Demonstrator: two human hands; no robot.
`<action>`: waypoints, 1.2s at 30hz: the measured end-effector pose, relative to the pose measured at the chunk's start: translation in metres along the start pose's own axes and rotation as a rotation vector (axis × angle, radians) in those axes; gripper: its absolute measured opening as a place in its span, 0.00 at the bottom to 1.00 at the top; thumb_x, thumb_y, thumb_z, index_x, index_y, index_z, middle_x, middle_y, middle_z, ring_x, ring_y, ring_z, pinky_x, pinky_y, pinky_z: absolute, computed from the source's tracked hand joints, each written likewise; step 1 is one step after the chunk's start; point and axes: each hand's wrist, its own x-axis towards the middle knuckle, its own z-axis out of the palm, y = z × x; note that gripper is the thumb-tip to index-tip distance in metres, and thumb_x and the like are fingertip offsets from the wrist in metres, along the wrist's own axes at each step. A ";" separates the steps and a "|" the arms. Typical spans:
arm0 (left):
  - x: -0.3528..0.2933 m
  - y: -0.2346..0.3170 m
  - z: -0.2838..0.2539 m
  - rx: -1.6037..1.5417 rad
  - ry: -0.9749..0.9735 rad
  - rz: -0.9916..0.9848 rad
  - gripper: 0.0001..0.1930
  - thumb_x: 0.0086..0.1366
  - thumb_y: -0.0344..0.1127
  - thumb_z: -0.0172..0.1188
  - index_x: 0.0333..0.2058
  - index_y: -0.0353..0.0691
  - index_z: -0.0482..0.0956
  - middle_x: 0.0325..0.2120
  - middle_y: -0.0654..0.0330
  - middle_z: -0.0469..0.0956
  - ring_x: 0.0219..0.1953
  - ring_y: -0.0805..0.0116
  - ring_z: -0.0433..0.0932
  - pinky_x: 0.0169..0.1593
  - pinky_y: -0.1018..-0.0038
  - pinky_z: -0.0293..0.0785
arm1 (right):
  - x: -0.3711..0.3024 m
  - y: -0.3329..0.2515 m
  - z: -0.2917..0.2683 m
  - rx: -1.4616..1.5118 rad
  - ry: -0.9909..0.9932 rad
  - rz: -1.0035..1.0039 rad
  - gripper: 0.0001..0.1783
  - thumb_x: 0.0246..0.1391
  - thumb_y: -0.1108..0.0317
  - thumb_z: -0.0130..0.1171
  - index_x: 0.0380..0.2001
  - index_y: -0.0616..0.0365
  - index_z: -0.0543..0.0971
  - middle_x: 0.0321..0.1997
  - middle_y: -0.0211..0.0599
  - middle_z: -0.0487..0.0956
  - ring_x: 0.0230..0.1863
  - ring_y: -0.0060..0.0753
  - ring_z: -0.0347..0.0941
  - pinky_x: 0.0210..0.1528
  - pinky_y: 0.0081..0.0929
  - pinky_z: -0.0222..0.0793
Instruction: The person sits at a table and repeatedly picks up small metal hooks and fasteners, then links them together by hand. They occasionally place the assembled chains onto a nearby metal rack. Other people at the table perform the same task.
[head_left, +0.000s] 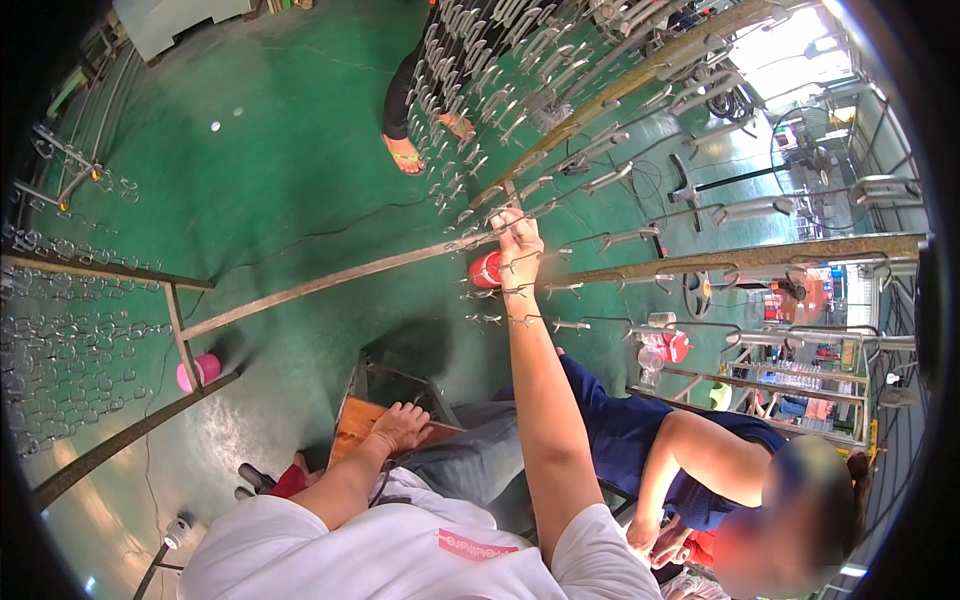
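My right arm stretches up and away, and my right hand (520,248) is closed with fingertips pinched at a thin metal wire hook (474,241) among many hanging in chains. Its fingers partly cover what they hold. Low at my left, my left hand (400,428) lies on a wooden seat (356,425) with its fingers extended and nothing in them. More chains of bent wire hooks (606,238) hang around and above my right forearm.
A metal frame bar (340,278) crosses in front; another hook rack (70,330) stands at left. A person in dark blue (630,420) sits close at my right. Another person's sandalled foot (404,155) is ahead. Red (486,269) and pink (198,372) containers are near the floor.
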 end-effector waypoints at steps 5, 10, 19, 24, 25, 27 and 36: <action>0.001 0.000 0.001 -0.004 -0.021 0.002 0.13 0.63 0.50 0.53 0.30 0.47 0.73 0.29 0.62 0.73 0.35 0.63 0.74 0.37 0.67 0.66 | 0.001 -0.010 -0.014 -0.099 -0.056 -0.037 0.07 0.51 0.81 0.62 0.34 0.62 0.78 0.44 0.36 0.73 0.44 0.31 0.75 0.47 0.26 0.73; 0.001 -0.001 0.004 0.001 -0.009 0.004 0.14 0.62 0.50 0.53 0.30 0.47 0.73 0.28 0.62 0.74 0.35 0.63 0.74 0.38 0.67 0.67 | -0.005 -0.018 -0.021 0.111 0.044 0.118 0.07 0.52 0.75 0.63 0.34 0.65 0.78 0.43 0.37 0.75 0.45 0.32 0.74 0.49 0.25 0.71; 0.001 0.001 0.000 0.016 -0.013 0.010 0.13 0.63 0.49 0.53 0.30 0.46 0.73 0.29 0.60 0.74 0.35 0.62 0.74 0.38 0.65 0.67 | -0.072 -0.109 -0.076 0.003 0.128 0.092 0.03 0.53 0.78 0.61 0.32 0.66 0.80 0.43 0.36 0.72 0.45 0.29 0.72 0.50 0.25 0.68; 0.001 0.001 0.003 0.052 -0.015 0.040 0.12 0.63 0.48 0.52 0.31 0.46 0.73 0.29 0.60 0.75 0.34 0.61 0.74 0.38 0.65 0.68 | -0.138 -0.179 -0.121 -0.183 0.158 0.027 0.05 0.51 0.82 0.61 0.32 0.62 0.79 0.38 0.35 0.71 0.42 0.31 0.76 0.47 0.26 0.71; 0.001 0.001 0.005 0.058 -0.011 0.035 0.12 0.63 0.48 0.52 0.31 0.46 0.73 0.29 0.60 0.75 0.35 0.61 0.74 0.38 0.65 0.68 | -0.153 -0.194 -0.130 -0.217 0.173 0.027 0.05 0.51 0.82 0.62 0.32 0.62 0.79 0.38 0.35 0.71 0.42 0.31 0.76 0.47 0.26 0.72; 0.000 -0.002 0.011 0.072 -0.001 0.048 0.12 0.63 0.48 0.52 0.32 0.47 0.73 0.30 0.60 0.75 0.35 0.60 0.75 0.38 0.64 0.69 | -0.185 -0.222 -0.145 -0.184 0.267 0.091 0.06 0.48 0.78 0.65 0.32 0.58 0.84 0.35 0.33 0.75 0.39 0.26 0.73 0.43 0.23 0.70; 0.072 0.037 -0.014 -0.244 -0.195 0.093 0.13 0.70 0.38 0.45 0.40 0.37 0.75 0.33 0.49 0.79 0.37 0.49 0.77 0.41 0.58 0.72 | -0.332 -0.294 -0.208 -0.419 0.557 0.146 0.06 0.46 0.70 0.67 0.30 0.56 0.84 0.29 0.32 0.74 0.35 0.34 0.70 0.38 0.30 0.67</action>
